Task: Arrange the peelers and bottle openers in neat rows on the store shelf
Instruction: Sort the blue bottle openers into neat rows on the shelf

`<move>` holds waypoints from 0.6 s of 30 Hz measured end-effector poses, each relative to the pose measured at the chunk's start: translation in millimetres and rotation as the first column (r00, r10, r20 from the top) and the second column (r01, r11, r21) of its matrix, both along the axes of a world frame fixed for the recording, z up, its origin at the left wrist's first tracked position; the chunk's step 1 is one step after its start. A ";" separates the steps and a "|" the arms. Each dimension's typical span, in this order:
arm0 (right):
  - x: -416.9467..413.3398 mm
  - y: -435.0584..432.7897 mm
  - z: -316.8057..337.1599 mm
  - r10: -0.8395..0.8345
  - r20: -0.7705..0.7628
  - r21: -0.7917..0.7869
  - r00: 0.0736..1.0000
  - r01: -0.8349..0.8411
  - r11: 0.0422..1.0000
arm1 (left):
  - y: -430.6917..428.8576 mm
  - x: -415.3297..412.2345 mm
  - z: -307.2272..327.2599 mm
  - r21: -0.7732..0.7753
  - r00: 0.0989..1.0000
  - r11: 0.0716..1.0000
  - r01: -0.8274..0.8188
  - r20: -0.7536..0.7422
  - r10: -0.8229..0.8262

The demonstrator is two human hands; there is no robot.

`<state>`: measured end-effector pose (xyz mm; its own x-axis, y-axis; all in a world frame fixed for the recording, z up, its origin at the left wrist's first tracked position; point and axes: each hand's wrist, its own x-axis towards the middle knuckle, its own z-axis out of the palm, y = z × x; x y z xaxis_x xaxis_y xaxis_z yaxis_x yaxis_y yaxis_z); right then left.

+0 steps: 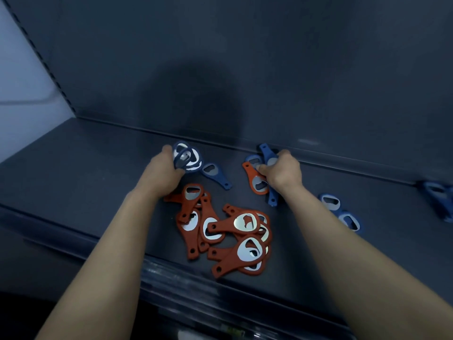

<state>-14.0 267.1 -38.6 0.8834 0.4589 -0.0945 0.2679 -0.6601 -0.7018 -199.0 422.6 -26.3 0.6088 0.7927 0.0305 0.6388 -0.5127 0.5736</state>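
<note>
On the dark shelf (73,168), my left hand (163,175) grips a small stack of blue bottle openers (186,157), their heads pointing up toward the back wall. My right hand (284,171) is closed on a blue bottle opener (267,153) that lies over an orange opener (257,180) and other blue ones. A single blue opener (217,174) lies flat between the two hands. In front of the hands sits a loose heap of several orange openers (225,229) with shiny metal heads.
Two blue openers (340,212) lie to the right of my right forearm, and more blue ones (438,200) sit at the far right edge. The shelf's back wall (245,82) rises behind. A clear price strip (196,290) runs along the front edge.
</note>
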 end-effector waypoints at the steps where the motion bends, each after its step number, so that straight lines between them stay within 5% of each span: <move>1: -1.5 1.6 -0.4 0.002 0.023 -0.009 1.000 -0.002 1.000 | -2.3 3.7 0.9 -0.002 1.000 1.000 0.006 0.030 -0.006; 4: -5.7 6.8 0.2 0.025 0.049 -0.032 0.999 -0.024 0.999 | -9.3 20.0 3.2 -0.048 0.995 0.996 0.073 0.075 -0.069; 12: -14.8 7.3 8.1 0.182 -0.005 -0.188 0.983 -0.179 0.966 | -10.6 50.5 -4.5 -0.150 0.951 0.956 0.250 -0.146 -0.272; 18: -10.2 -5.9 12.7 0.159 -0.040 -0.133 0.986 -0.163 0.978 | -11.8 60.9 -1.0 -0.165 0.933 0.936 0.312 -0.136 -0.335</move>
